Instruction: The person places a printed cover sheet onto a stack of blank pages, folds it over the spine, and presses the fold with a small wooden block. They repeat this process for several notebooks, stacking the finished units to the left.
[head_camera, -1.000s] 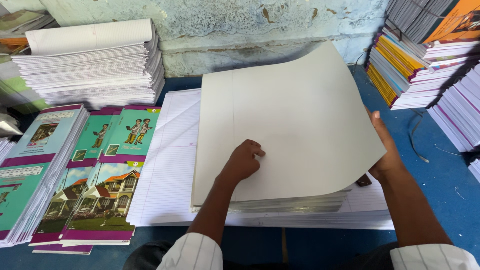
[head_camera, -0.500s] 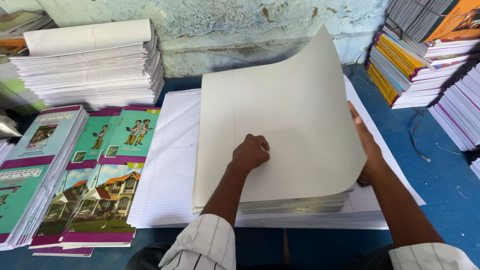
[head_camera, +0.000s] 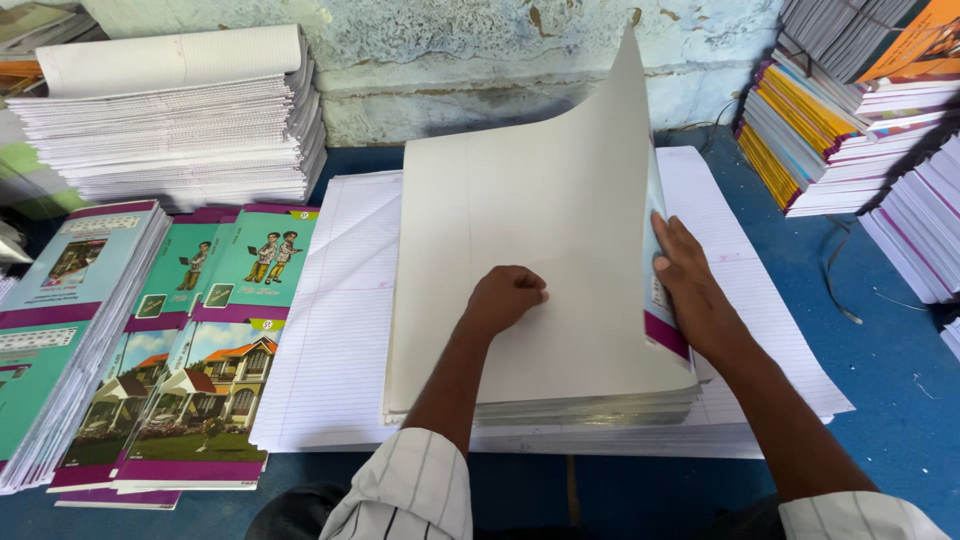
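Two hands, right hand (head_camera: 695, 290) under lifted sheet (head_camera: 560, 220)

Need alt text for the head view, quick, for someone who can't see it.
The right hand lifts the right edge of a large cover sheet off its stack, while the left hand presses a fist on the sheet. Ruled white paper lies beneath; printed covers sit left.

Cover sheet (head_camera: 540, 230): matt grey card, printed side glossy. Ruled sheets (head_camera: 330, 330): thin white paper, smooth. Wall (head_camera: 450, 50): rough, peeling plaster. Tabletop (head_camera: 880, 370): blue, matt.
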